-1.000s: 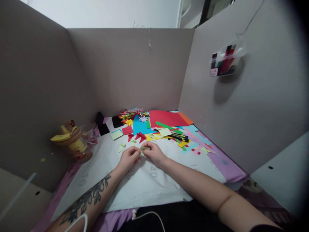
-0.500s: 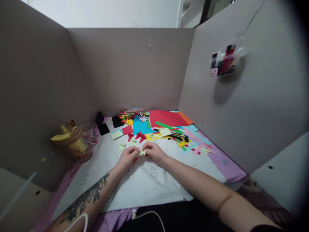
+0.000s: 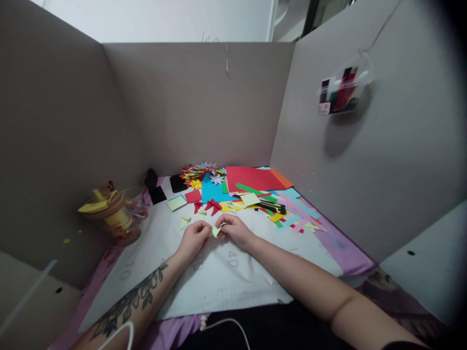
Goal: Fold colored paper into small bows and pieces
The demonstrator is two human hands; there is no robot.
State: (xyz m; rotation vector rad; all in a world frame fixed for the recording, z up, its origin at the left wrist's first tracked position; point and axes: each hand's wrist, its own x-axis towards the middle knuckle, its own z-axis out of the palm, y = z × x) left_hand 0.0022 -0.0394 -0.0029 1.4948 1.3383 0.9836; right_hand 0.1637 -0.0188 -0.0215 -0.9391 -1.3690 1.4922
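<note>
My left hand (image 3: 195, 237) and my right hand (image 3: 233, 229) meet over the white cutting mat (image 3: 204, 282), fingers pinched together on a small pale green folded paper piece (image 3: 215, 230). Both hands rest low on the mat. Just beyond them lie other pale green folded pieces (image 3: 184, 221) and red folded paper shapes (image 3: 212, 206). Farther back sits a heap of coloured paper stars (image 3: 199, 175).
Coloured paper sheets and scraps (image 3: 255, 181) spread across the back right, with a black-and-yellow cutter (image 3: 272, 207) among them. A jar with a wooden lid (image 3: 113, 218) stands at the left. Grey partition walls enclose the desk. A white cable (image 3: 222, 323) crosses the near edge.
The green piece has been turned slightly between my fingertips; both hands stay in nearly the same place over the mat.
</note>
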